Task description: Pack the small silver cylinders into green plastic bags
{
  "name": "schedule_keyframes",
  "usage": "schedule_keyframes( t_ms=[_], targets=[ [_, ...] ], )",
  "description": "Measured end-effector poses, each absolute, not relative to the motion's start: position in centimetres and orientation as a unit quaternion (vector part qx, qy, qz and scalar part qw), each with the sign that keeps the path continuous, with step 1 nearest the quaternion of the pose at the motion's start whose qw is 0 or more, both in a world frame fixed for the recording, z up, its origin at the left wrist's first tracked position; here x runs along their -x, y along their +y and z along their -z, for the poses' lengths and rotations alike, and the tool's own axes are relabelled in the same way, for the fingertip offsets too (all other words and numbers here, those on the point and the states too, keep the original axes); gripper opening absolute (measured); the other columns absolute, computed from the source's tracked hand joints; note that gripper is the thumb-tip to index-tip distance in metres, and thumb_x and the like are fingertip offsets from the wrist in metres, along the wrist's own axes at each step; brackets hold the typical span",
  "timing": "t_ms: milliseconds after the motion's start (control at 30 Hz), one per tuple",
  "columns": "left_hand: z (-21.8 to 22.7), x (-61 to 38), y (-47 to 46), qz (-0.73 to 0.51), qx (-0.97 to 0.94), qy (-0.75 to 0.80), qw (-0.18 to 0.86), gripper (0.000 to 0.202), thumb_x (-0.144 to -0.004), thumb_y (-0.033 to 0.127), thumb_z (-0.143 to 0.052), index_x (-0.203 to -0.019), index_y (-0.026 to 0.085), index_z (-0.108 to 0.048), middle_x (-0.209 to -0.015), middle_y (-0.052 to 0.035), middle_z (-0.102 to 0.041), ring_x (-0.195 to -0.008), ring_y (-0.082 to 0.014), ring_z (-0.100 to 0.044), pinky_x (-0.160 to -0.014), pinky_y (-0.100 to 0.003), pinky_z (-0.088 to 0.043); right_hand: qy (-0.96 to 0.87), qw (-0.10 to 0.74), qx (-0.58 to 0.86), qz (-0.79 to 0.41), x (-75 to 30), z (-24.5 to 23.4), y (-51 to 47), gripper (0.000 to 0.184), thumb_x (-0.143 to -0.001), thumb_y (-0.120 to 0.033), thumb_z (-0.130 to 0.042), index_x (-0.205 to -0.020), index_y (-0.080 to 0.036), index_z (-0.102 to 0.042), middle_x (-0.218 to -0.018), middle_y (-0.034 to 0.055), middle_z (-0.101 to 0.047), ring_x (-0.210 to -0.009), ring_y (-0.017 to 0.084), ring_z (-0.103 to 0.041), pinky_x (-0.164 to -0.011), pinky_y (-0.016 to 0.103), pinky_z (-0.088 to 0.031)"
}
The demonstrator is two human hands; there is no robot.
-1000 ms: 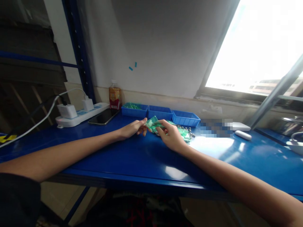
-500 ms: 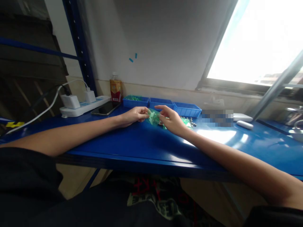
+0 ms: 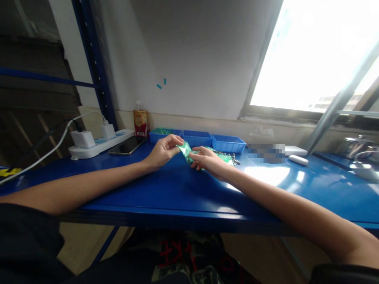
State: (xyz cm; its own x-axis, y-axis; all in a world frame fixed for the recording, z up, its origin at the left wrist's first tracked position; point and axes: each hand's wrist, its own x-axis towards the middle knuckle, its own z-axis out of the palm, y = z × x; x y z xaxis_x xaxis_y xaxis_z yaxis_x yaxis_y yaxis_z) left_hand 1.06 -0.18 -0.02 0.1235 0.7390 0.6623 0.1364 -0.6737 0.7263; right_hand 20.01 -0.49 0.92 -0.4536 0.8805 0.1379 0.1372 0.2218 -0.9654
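Note:
A small, shiny green plastic bag (image 3: 185, 150) is held up off the blue table (image 3: 174, 189). My left hand (image 3: 164, 152) pinches its left edge between thumb and fingers. From the other side, my right hand (image 3: 207, 161) has its fingers closed on the bag's right part, which they partly hide. Just behind my right hand lie green plastic and several small metal fittings (image 3: 233, 159), too small to name exactly. Blue bins stand behind both hands; green pieces fill the left bin (image 3: 164, 136).
A middle bin (image 3: 196, 138) and a right bin (image 3: 229, 144) line the wall. At left are a phone (image 3: 127, 146), a drink bottle (image 3: 141, 123) and a power strip (image 3: 102, 145) with chargers. A white case (image 3: 298, 159) and a metal pot (image 3: 357, 148) are at right.
My right hand's raised fingers have lowered and closed on the green bag. The bag is now tilted differently, and my left hand has turned more upright. The camera view has shifted slightly.

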Motion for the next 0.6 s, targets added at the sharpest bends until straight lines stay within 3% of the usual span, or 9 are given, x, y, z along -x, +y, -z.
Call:
schedule_keyframes(
  t_ms=[167, 333, 400, 500, 600],
  targets=[
    [0.3, -1.1, 0.1, -0.542, -0.712, 0.344, 0.285, 0.019, -0.071, 0.023, -0.065, -0.084, 0.016, -0.054, -0.085, -0.0007, -0.056, -0.08, -0.0139, -0.058, -0.07, -0.025, -0.046, -0.72, 0.366, 0.349, -0.475, -20.0, -1.2, -0.8, 0.01, -0.079, -0.021, -0.061, -0.08, -0.015, -0.053, -0.064, -0.0041, -0.052, -0.051, 0.006, -0.049, -0.047, 0.018, -0.037],
    [0.7, -1.1, 0.5, -0.498, -0.682, 0.405, 0.351, 0.03, -0.078, 0.031, -0.061, -0.101, 0.018, -0.048, -0.069, 0.004, -0.054, -0.052, -0.0086, -0.049, -0.051, -0.021, -0.038, -0.739, 0.427, 0.341, -0.394, -20.2, -0.7, -0.1, 0.014, -0.076, -0.026, -0.06, -0.081, -0.017, -0.051, -0.064, -0.0052, -0.052, -0.052, 0.008, -0.046, -0.049, 0.02, -0.037],
    [0.7, -1.0, 0.7, -0.475, -0.665, 0.426, 0.388, 0.03, -0.083, 0.043, -0.054, -0.096, 0.016, -0.051, -0.064, 0.0021, -0.055, -0.047, -0.0085, -0.045, -0.045, -0.02, -0.032, -0.763, 0.453, 0.343, -0.308, -20.3, -0.5, 0.3, 0.015, -0.075, -0.028, -0.061, -0.08, -0.019, -0.051, -0.061, -0.0063, -0.048, -0.053, 0.008, -0.044, -0.05, 0.021, -0.035],
    [0.4, -0.7, 0.8, -0.437, -0.654, 0.434, 0.439, 0.052, -0.085, 0.061, -0.04, -0.084, 0.012, -0.058, -0.06, -0.0012, -0.054, -0.045, -0.0086, -0.042, -0.043, -0.021, -0.028, -0.795, 0.463, 0.351, -0.173, -20.5, -0.4, 0.4, 0.012, -0.074, -0.024, -0.061, -0.08, -0.019, -0.052, -0.06, -0.0066, -0.045, -0.054, 0.009, -0.042, -0.052, 0.021, -0.033],
    [-0.1, -0.7, 0.5, -0.398, -0.665, 0.437, 0.457, 0.063, -0.082, 0.068, -0.036, -0.076, 0.011, -0.062, -0.059, -0.0025, -0.053, -0.046, -0.0092, -0.041, -0.045, -0.023, -0.028, -0.838, 0.433, 0.325, -0.066, -20.7, -0.3, 0.1, 0.01, -0.075, -0.017, -0.055, -0.085, -0.019, -0.054, -0.064, -0.0044, -0.049, -0.058, 0.011, -0.045, -0.057, 0.022, -0.034]
  ],
)
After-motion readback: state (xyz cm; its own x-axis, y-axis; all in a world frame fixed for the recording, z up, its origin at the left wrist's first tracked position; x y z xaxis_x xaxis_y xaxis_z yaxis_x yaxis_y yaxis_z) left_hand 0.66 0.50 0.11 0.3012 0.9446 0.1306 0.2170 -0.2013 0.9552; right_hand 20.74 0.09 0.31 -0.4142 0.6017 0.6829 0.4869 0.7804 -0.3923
